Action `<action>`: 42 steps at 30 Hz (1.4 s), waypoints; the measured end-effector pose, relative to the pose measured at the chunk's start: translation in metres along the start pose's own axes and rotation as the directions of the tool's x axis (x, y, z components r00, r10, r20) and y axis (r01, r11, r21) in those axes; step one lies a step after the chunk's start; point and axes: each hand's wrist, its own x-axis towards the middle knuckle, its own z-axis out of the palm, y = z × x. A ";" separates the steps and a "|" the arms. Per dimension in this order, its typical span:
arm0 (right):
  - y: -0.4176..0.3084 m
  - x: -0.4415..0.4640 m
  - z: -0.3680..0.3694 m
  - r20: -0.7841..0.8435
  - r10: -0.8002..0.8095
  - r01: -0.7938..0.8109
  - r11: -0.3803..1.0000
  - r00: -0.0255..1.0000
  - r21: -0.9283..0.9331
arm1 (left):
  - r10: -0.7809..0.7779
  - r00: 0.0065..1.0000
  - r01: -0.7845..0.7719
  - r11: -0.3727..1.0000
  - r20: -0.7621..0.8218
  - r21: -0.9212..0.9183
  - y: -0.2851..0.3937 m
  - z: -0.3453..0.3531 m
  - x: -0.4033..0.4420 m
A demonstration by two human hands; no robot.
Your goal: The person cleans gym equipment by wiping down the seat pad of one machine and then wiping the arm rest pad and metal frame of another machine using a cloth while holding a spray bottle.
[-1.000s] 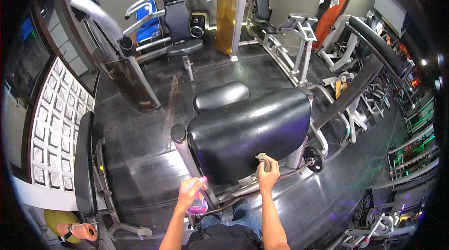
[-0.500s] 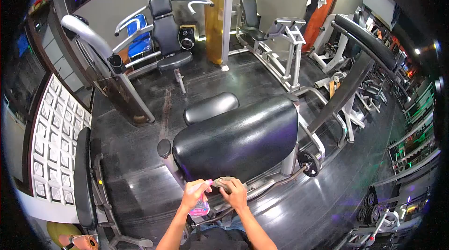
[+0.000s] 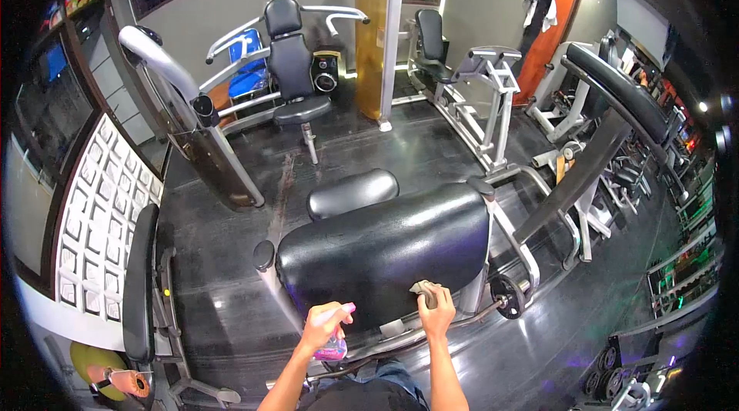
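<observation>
My left hand [image 3: 326,325] is wrapped round a pink spray bottle [image 3: 332,348], its pink nozzle showing above the fingers. A crumpled greyish-beige cloth [image 3: 422,288] is in my right hand [image 3: 436,308], over the near right part of a large black padded bench [image 3: 377,249]. Whether the cloth presses on the padding I cannot tell for certain. The bottle is in front of the bench's near left edge. Behind the big pad lies a smaller black pad [image 3: 353,195].
A barbell with a black plate [image 3: 507,295] runs along the bench's near side. A seated press machine [image 3: 292,72] stands at the back. On the left is an upright black pad [image 3: 141,284] beside a white patterned panel [image 3: 108,226]. More machines line the right.
My right hand has moved right with the cloth, away from the bottle. My left hand still holds the bottle near the bench's left side. The camera view has shifted slightly.
</observation>
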 end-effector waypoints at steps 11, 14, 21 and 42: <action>-0.069 -0.040 0.034 0.383 -0.391 0.359 0.921 0.837 0.155 | 0.040 0.997 -0.043 0.997 -0.070 -0.056 -0.011 0.005 0.008; -0.070 -0.038 0.028 0.419 -0.417 0.373 0.909 0.807 0.185 | 0.046 0.998 -0.049 0.997 -0.052 -0.065 -0.008 0.008 0.009; -0.018 -0.007 -0.006 0.350 -0.287 0.296 0.955 0.892 0.029 | -0.009 0.999 0.008 0.999 -0.039 -0.036 -0.002 0.023 0.018; 0.001 -0.006 -0.005 0.456 -0.364 0.324 0.931 0.812 0.166 | -0.040 0.995 0.044 0.998 -0.089 0.047 -0.014 0.089 0.041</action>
